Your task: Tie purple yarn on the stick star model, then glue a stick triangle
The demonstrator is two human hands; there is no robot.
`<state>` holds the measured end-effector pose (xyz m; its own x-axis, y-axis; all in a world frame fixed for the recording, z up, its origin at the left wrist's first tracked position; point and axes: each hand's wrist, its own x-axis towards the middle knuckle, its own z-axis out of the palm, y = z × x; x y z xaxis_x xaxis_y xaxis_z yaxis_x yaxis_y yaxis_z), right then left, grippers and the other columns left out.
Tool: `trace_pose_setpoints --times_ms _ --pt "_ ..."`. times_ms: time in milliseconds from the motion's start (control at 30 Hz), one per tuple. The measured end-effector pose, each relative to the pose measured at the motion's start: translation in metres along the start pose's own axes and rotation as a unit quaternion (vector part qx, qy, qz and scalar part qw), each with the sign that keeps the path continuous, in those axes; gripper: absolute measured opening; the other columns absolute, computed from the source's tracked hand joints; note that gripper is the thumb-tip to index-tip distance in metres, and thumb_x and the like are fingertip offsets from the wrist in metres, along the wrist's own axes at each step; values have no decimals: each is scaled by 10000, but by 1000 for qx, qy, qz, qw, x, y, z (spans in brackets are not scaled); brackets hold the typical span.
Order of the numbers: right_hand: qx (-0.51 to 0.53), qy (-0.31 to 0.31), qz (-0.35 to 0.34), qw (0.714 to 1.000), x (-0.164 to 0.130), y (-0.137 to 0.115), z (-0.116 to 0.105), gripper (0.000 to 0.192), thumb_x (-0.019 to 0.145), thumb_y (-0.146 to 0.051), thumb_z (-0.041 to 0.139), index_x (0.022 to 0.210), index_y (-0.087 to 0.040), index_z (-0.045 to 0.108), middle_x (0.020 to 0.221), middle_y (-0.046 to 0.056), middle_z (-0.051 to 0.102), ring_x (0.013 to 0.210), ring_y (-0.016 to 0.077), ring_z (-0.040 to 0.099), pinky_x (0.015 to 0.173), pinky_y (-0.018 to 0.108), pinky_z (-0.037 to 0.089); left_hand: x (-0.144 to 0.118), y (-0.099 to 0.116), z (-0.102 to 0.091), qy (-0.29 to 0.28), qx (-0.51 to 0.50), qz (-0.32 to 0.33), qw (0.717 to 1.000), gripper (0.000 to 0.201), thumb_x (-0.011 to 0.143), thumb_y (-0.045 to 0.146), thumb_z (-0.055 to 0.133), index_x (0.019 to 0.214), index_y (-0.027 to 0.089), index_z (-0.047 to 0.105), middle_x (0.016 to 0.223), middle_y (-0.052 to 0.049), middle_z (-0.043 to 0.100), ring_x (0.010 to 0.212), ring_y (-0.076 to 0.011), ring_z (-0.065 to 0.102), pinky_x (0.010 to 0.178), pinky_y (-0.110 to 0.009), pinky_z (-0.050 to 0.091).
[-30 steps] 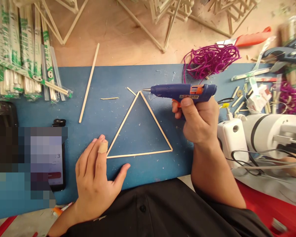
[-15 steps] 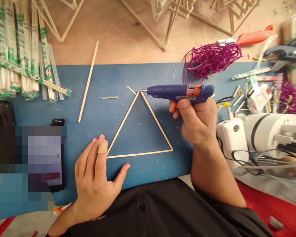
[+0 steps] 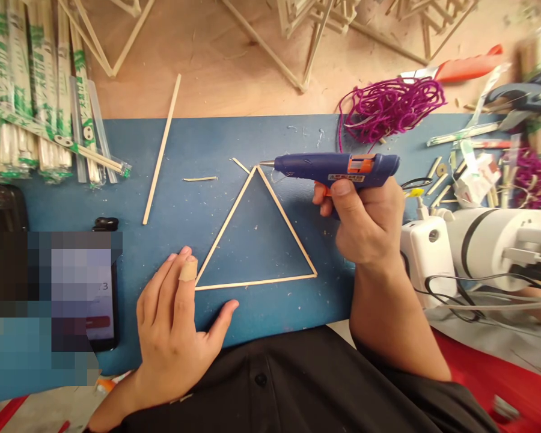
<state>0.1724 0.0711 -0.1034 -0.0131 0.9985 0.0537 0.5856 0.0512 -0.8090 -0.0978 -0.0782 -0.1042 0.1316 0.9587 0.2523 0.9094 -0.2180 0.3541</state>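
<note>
A beige plaster wraps one finger of the left hand [image 3: 174, 328]; dark buttoned shirt.

left hand [image 3: 174, 337] flat, right grip [image 3: 365, 225] closed

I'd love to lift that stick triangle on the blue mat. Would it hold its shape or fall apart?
Probably very light: the triangle is just three thin sticks. It may be fragile, joined only at its corners, with the glue gun at the top one. It lies flat, so it shouldn't roll.

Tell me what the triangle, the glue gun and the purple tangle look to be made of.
Triangle: thin pale sticks, probably bare wood or bamboo, matt. Glue gun in the right hand: smooth blue plastic, orange trigger, metal-looking nozzle. Purple tangle: soft yarn or cord, likely fibre.
</note>
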Motion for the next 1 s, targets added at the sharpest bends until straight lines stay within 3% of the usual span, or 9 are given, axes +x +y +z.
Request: trace_pose_setpoints --times_ms 1000 --pt "7 -3 -3 1000 -4 3 0 439 1047 -643 577 945 -234 695 788 30 711 608 174 611 618 371 458 1 0 1 7 -3 4 1000 987 848 385 936 1624 -9 471 1433 -285 703 1357 -411 673 1176 -487 516"
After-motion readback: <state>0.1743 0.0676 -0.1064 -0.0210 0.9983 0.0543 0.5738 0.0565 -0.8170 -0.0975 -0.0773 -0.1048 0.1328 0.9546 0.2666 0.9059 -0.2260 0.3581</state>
